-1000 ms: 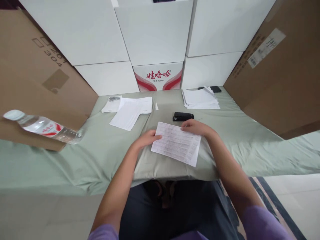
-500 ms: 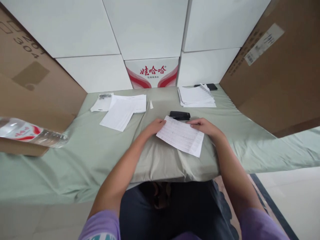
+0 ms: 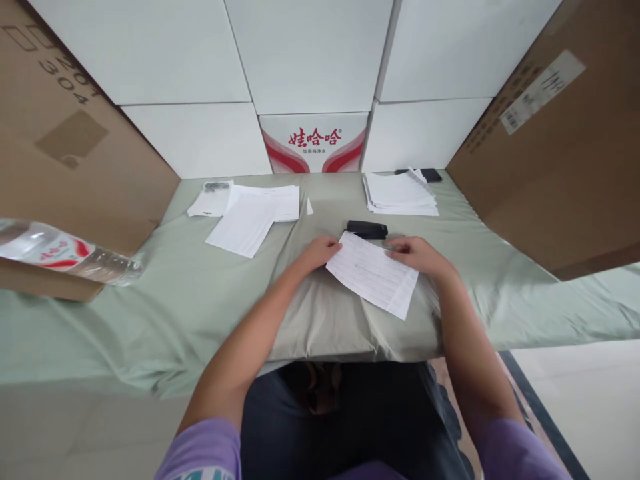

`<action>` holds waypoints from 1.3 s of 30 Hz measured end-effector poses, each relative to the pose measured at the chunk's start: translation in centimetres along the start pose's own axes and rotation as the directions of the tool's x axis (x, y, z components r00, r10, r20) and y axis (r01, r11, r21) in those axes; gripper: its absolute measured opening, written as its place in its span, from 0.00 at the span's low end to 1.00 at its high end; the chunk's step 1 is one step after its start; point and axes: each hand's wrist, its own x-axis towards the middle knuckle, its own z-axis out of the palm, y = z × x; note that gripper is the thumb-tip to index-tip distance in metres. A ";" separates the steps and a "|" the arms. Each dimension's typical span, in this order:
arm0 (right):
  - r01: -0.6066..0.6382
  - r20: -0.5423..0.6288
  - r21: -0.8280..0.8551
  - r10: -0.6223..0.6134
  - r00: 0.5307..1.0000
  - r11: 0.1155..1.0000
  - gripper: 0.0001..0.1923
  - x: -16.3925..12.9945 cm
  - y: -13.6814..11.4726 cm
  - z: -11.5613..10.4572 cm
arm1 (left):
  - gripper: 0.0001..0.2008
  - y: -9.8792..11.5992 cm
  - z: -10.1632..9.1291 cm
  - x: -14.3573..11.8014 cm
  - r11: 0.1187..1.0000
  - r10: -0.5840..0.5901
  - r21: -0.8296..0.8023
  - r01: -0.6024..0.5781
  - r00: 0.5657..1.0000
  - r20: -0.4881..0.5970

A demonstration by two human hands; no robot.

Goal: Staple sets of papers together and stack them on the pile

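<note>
Two bare hands are at one white rectangular sheet of paper [image 3: 373, 275] covered in rows of faint print, which is slanted between them above the near part of a table [image 3: 240, 310] draped in wrinkled pale green cloth. The left hand [image 3: 321, 253] has its fingers clamped on the sheet's upper left corner. The right hand [image 3: 419, 256] has its fingers at the upper right edge; whether they grip it or only rest there, I cannot tell. Just beyond the fingers, between the two hands, is a black oblong stapler [image 3: 367, 229]. Farther beyond the right fingers is an uneven stack of white papers [image 3: 399, 195], with a flat black rectangular object [image 3: 431, 175] partly behind it. Beyond and left of the left fingers are overlapping white papers [image 3: 244, 225], a flat whitish packet [image 3: 206, 204] with dark contents or marks, and, closer in, a small white triangular scrap [image 3: 309, 207]. Well to the left of those fingers is a clear plastic bottle [image 3: 65, 252] with a red and white label, before a brown cardboard box [image 3: 115, 193].
</note>
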 end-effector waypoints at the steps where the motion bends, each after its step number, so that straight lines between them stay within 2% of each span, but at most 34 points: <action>1: 0.017 0.011 -0.002 -0.017 1.000 1.000 0.19 0.0 -0.1 0.2 | 0.14 0.1 -0.2 -0.3 0.999 -0.011 -0.032 0.012 1.000 0.021; 4: 0.066 0.098 0.068 -0.072 0.993 0.996 0.17 -0.4 -0.3 0.5 | 0.13 0.2 -0.6 -1.2 0.975 -0.037 -0.215 0.061 0.993 0.115; 6: 0.073 0.169 0.151 -0.099 0.981 0.986 0.18 -0.7 -0.5 0.6 | 0.12 -0.1 -0.9 -1.4 0.935 -0.016 -0.347 0.075 0.985 0.170; 8: 0.069 0.194 0.226 -0.114 0.974 0.972 0.20 -0.9 -0.7 0.8 | 0.15 -0.6 -0.9 -1.3 0.903 0.023 -0.426 0.057 0.983 0.180; 10: 0.079 0.131 0.284 -0.120 0.984 0.956 0.21 -1.0 -1.0 0.9 | 0.16 -1.2 -1.1 -1.1 0.893 0.081 -0.449 -0.021 0.990 0.113; 12: 0.109 -0.010 0.347 -0.113 0.994 0.931 0.24 -0.9 -1.2 1.1 | 0.16 -1.5 -1.5 -0.9 0.886 0.131 -0.441 -0.146 0.989 -0.063; 14: 0.140 -0.151 0.449 -0.079 0.985 0.883 0.29 -0.7 -1.3 1.4 | 0.15 -1.4 -2.2 -1.0 0.878 0.164 -0.387 -0.281 0.937 -0.307; 16: 0.150 -0.182 0.552 -0.058 0.982 0.820 0.31 -0.5 -1.3 1.7 | 0.15 -1.0 -2.9 -1.5 0.871 0.182 -0.306 -0.384 0.831 -0.526; 18: 0.156 -0.144 0.590 -0.087 0.986 0.792 0.29 -0.4 -1.4 2.2 | 0.16 -0.6 -3.4 -2.1 0.865 0.197 -0.229 -0.447 0.721 -0.665; 19: 0.172 -0.143 0.580 -0.108 0.984 0.797 0.26 -0.3 -1.5 2.5 | 0.17 -0.4 -3.4 -2.3 0.858 0.199 -0.212 -0.468 0.683 -0.703; 20: 0.200 -0.170 0.560 -0.124 0.977 0.804 0.24 -0.3 -1.6 2.8 | 0.18 -0.3 -3.4 -2.5 0.846 0.202 -0.217 -0.487 0.671 -0.713; 21: 0.234 -0.218 0.537 -0.135 0.967 0.810 0.22 -0.2 -1.7 3.1 | 0.20 -0.4 -3.2 -2.5 0.829 0.208 -0.246 -0.503 0.685 -0.699; 23: 0.288 -0.305 0.499 -0.145 0.941 0.818 0.20 -0.2 -1.9 3.6 | 0.26 -0.6 -2.7 -2.4 0.784 0.225 -0.352 -0.511 0.763 -0.606; 25: 0.309 -0.326 0.482 -0.160 0.932 0.820 0.20 -0.2 -1.9 3.8 | 0.30 -0.9 -2.1 -2.0 0.766 0.220 -0.453 -0.456 0.848 -0.482; 27: 0.313 -0.317 0.473 -0.173 0.932 0.824 0.20 -0.2 -1.7 4.0 | 0.29 -1.1 -1.7 -1.8 0.777 0.192 -0.490 -0.394 0.891 -0.411; 29: 0.319 -0.332 0.460 -0.172 0.927 0.829 0.20 -0.1 -1.5 4.0 | 0.30 -1.2 -1.5 -1.7 0.782 0.203 -0.483 -0.395 0.893 -0.401; 33: 0.315 -0.354 0.439 -0.160 0.922 0.841 0.21 0.0 -1.0 4.2 | 0.37 -1.3 -1.3 -2.0 0.741 0.310 -0.446 -0.502 0.845 -0.437; 39: 0.283 -0.311 0.465 -0.144 0.939 0.839 0.25 0.0 -0.9 4.4 | 0.33 -2.0 -0.7 -1.9 0.850 0.239 -0.364 -0.381 0.895 -0.377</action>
